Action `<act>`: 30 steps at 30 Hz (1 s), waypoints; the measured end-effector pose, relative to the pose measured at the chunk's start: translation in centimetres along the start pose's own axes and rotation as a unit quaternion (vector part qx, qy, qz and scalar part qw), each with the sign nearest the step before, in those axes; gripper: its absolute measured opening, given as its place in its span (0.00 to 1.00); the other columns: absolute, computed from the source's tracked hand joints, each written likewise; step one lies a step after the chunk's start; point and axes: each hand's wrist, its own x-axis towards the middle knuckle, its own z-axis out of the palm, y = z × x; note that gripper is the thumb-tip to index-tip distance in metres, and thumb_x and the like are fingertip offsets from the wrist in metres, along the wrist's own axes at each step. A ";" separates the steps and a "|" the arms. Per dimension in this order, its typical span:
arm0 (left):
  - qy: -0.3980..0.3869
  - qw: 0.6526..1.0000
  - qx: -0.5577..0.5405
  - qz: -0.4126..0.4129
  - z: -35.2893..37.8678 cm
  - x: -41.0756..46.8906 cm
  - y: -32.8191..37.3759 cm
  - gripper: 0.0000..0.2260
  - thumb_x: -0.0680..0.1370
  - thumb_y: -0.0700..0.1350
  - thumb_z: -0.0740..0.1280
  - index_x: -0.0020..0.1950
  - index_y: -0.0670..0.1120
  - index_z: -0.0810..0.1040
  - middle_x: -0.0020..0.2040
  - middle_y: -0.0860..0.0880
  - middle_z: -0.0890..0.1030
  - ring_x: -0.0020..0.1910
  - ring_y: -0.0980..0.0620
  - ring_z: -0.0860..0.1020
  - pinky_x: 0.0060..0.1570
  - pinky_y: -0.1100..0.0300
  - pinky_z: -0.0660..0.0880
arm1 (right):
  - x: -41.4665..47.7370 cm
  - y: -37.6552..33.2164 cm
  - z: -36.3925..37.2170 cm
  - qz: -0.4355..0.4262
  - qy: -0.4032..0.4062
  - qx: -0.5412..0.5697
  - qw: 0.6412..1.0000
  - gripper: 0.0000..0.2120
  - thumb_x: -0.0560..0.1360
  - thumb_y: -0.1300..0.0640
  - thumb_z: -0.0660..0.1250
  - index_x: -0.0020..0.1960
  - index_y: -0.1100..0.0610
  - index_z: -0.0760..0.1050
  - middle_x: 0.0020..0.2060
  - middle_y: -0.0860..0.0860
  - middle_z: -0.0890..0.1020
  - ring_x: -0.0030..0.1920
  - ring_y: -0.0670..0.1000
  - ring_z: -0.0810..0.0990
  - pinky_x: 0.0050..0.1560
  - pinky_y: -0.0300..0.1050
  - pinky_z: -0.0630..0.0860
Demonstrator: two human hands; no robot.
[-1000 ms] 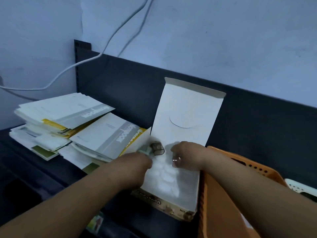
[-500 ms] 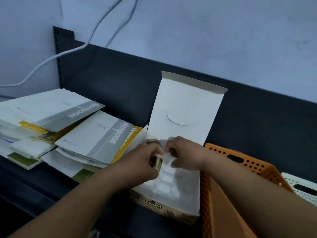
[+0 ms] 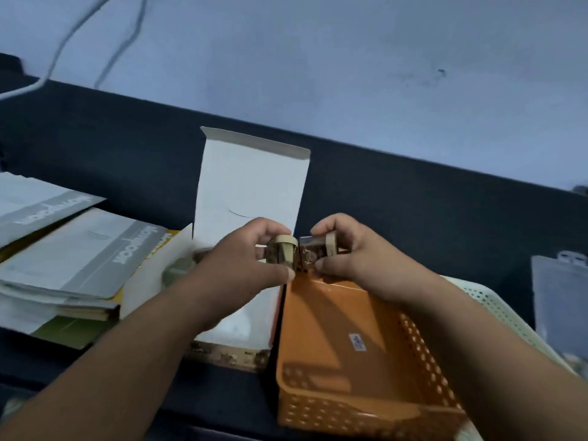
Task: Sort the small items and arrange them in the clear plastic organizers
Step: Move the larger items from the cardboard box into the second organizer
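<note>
Small packets, seen from the head camera: the left packet (image 3: 281, 256) is pinched in the left hand (image 3: 235, 265), the right packet (image 3: 318, 252) in the right hand (image 3: 356, 256), and they meet above the orange basket's (image 3: 366, 393) far end. They look light, clear-wrapped and probably slippery; pinch across the stiff caps.

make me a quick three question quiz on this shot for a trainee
1. True or false: the white box has its lid open.
2. What lies left of the box? A notebooks B cups C shoes
3. How many hands pinch a small item?
Key: 1 true. 2 A. 3 two: the left hand and the right hand, at the far end of the orange basket.
</note>
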 end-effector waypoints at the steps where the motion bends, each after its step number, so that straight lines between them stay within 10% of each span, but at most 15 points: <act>1: -0.008 1.000 -0.010 0.005 1.0 -0.3 0.7 0.18 0.71 0.36 0.72 0.53 0.56 0.76 0.52 0.54 0.78 0.47 0.56 0.81 0.50 0.56 0.79 | -1.2 0.4 -0.7 0.009 0.007 0.042 0.999 0.15 0.74 0.65 0.69 0.57 0.53 0.71 0.48 0.54 0.80 0.44 0.51 0.82 0.47 0.46 0.82; 9: -0.128 0.983 -0.134 0.001 16.1 -4.1 6.5 0.20 0.73 0.30 0.68 0.57 0.52 0.76 0.56 0.49 0.79 0.51 0.48 0.81 0.50 0.53 0.81 | -15.9 5.7 -8.5 0.059 0.161 0.240 0.956 0.10 0.77 0.64 0.66 0.56 0.56 0.70 0.43 0.55 0.81 0.37 0.52 0.80 0.37 0.43 0.75; 30: -0.371 0.861 -0.327 -0.116 55.7 -15.2 15.2 0.05 0.77 0.39 0.65 0.42 0.46 0.73 0.36 0.47 0.78 0.35 0.48 0.80 0.37 0.51 0.81 | -54.5 17.4 -22.3 0.150 0.442 0.235 0.852 0.18 0.78 0.70 0.62 0.65 0.55 0.70 0.54 0.61 0.80 0.43 0.53 0.82 0.45 0.48 0.81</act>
